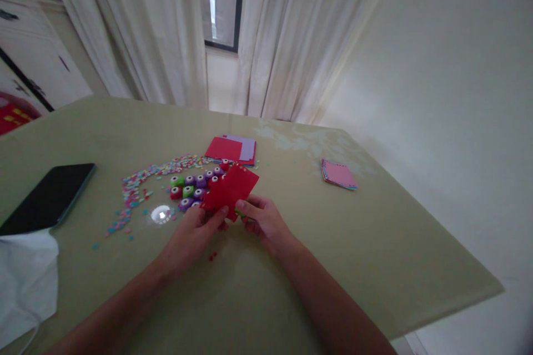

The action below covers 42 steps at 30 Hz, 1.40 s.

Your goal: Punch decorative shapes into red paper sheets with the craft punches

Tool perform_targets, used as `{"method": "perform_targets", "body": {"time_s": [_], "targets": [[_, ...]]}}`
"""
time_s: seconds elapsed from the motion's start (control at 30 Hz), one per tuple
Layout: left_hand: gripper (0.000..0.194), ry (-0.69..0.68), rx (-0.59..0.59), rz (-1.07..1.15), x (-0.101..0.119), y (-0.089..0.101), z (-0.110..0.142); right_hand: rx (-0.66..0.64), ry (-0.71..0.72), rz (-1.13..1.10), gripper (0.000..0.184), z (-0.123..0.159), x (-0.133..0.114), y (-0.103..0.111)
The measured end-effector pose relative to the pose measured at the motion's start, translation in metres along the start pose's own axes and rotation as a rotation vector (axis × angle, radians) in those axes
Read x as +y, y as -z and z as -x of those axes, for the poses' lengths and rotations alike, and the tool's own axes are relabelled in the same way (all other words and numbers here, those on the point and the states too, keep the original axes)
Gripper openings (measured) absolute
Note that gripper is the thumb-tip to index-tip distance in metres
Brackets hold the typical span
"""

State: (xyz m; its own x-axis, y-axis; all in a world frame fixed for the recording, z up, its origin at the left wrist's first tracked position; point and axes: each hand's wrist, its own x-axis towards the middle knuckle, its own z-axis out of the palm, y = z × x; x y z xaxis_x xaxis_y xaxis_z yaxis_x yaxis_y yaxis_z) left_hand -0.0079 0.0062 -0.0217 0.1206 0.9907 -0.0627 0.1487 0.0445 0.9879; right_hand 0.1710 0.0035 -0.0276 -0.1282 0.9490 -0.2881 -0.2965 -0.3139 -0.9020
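Note:
A red paper card (229,191) with small cut-outs along its edge is held up over the table. My left hand (197,233) pinches its lower left part, thumb on top. My right hand (263,221) is closed at the card's lower right edge, around a small green craft punch (239,212) mostly hidden by the fingers. Just behind the card stand several craft punches (188,191) in green, purple and red, some partly covered by it. Tiny red paper bits (212,257) lie on the table below my hands.
Colourful paper confetti (141,176) is strewn left of the punches, near a clear shiny dome (161,214). Red and lilac cards (224,148) lie behind; a stack of pink-topped cards (339,174) is at right. At left are a black tablet (48,197) and white cloth-like sheet (27,283).

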Motion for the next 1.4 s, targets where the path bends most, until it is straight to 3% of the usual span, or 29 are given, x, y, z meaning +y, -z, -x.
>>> {"method": "perform_targets", "body": {"time_s": [0.7,0.93,1.4], "targets": [[0.036,-0.023,-0.073,-0.034,-0.0012,0.0059,-0.0036,-0.028,-0.071,-0.080,0.049,0.0037,-0.0040,-0.0033],[0.032,-0.096,-0.117,-0.042,-0.0042,0.0058,-0.0045,-0.009,-0.062,-0.062,0.052,0.0012,-0.0014,-0.0010],[0.026,-0.175,-0.049,-0.083,-0.0056,0.0065,-0.0018,-0.023,-0.069,-0.075,0.049,0.0028,0.0002,-0.0037]]}}
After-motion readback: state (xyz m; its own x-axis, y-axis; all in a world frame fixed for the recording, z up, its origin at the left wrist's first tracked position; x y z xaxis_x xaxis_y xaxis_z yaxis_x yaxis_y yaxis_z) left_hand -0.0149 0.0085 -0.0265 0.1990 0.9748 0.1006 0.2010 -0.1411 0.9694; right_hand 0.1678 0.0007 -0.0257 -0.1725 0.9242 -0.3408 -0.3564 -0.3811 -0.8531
